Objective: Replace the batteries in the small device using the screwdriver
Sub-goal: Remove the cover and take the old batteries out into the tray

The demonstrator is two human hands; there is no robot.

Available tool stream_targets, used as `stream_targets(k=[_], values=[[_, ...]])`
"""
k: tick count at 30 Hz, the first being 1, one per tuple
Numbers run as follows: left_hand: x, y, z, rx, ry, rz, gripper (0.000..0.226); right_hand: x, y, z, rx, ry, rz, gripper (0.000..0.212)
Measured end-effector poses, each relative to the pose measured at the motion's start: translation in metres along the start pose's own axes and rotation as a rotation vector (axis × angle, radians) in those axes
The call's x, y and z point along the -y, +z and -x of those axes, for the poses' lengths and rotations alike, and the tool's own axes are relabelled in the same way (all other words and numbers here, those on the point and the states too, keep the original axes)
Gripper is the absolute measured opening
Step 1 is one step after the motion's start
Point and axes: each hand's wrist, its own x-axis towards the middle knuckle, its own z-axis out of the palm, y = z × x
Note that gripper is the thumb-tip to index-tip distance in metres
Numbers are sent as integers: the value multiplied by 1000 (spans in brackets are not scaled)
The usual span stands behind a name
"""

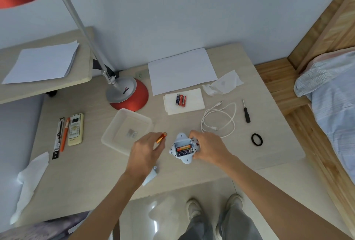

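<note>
We are pinching the light, likely slick battery in our left hand, right hand gripping the device at three o'clock.

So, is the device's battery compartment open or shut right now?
Open. Two batteries lie exposed inside the battery compartment of the device, held by the right hand; nothing covers them.

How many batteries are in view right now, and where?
6 batteries: three side by side on the folded tissue, two in the open device gripped by the right hand, one battery pinched in the left hand. Hands may hide more.
</note>
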Motion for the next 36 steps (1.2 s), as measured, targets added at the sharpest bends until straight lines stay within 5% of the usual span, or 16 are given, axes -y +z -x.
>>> stream_targets(k=[11,23,29,36], values=[[90,-46,-14,162,-276,-187,12,0,0,0,7,8,-3,49],[91,-34,-30,344,-413,-311,19,-1,-2,0,0,-3,-3,49],[58,-49,-17,175,-136,-382,47,2,-3,1,-11,-12,8,47],[6,-42,-6,341,126,-350,81,3,-4,2,-18,-18,14,45]])
